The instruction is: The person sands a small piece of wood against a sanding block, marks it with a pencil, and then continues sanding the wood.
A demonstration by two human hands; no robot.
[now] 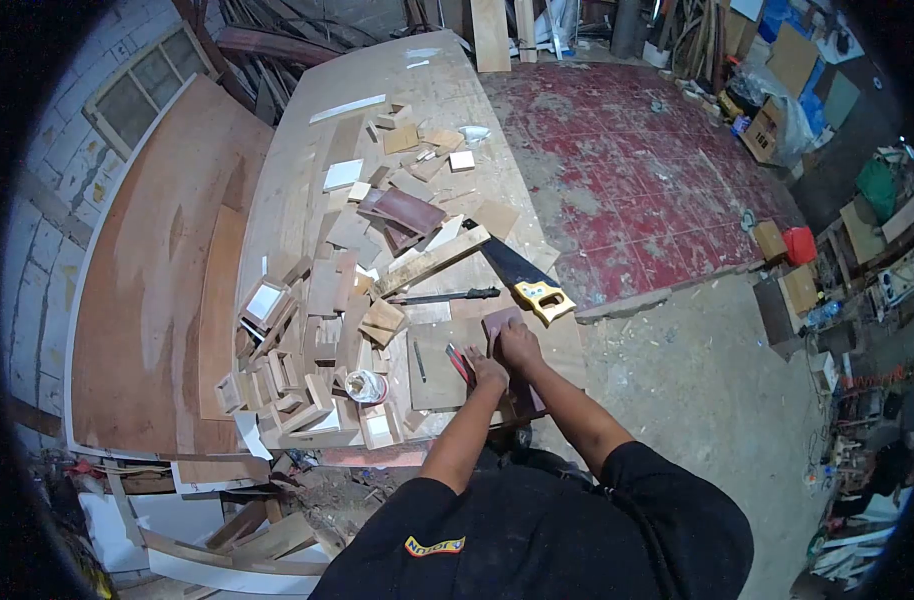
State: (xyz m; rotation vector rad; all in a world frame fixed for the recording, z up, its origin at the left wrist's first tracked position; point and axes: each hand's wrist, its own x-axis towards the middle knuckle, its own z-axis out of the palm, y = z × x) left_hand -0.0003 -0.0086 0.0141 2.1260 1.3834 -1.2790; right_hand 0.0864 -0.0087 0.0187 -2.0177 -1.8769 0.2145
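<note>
My left hand (488, 368) is at the near edge of the workbench, beside a red-handled tool (461, 362); its fingers are bent, and what they hold is too small to make out. Close by on the right, my right hand (519, 346) rests with curled fingers on a dark reddish-brown wooden piece (499, 321). Beneath both hands lies a flat grey-brown board (432, 375) with a thin dark pencil-like stick (420, 361) on it. Beyond the hands is a handsaw (517, 270) with a yellow handle, next to a long wooden strip (432, 262) and a black bar tool (445, 297).
Wood offcuts (407, 212) cover the middle and left of the workbench (437, 90). A white open tub (365, 386) stands left of my hands. A large plywood sheet (147, 290) leans at the left. Red floor tiles (627, 170) and a cardboard box (765, 130) are at the right.
</note>
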